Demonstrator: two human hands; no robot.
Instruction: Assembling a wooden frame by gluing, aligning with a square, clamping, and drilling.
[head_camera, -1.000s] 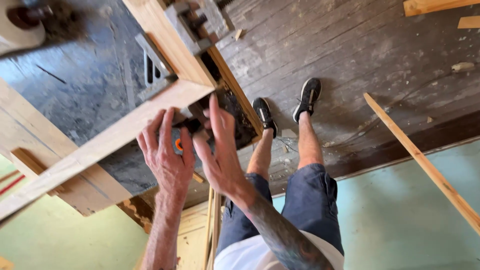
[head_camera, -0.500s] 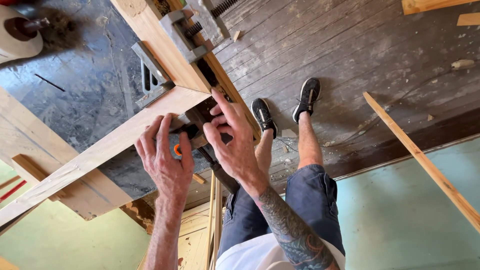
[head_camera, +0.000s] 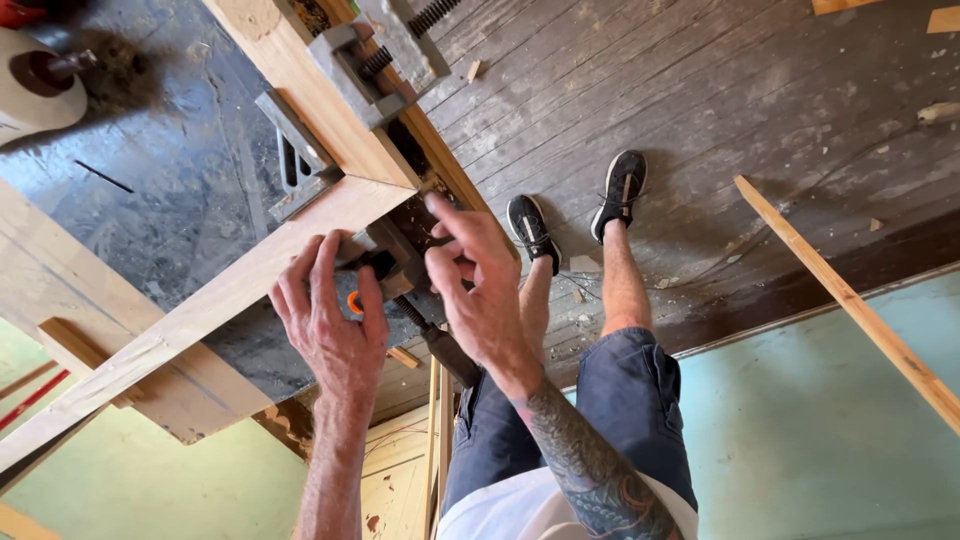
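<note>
Two pale wooden boards meet at a corner on the workbench: one runs up to the left, the other runs down to the left. A black bar clamp with an orange button sits at that corner. My left hand is wrapped around the clamp's body beside the orange button. My right hand, on a tattooed forearm, hovers over the clamp's head with fingers spread, its index finger touching the boards' corner.
A grey metal corner square lies inside the joint, and a metal screw clamp grips the upper board. The bench top is dark sheet. My legs and black shoes stand on plank floor; a loose wooden strip lies at the right.
My right hand has lifted off the clamp and spread its fingers toward the corner. My left hand has stayed on the clamp. The view has shifted slightly.
</note>
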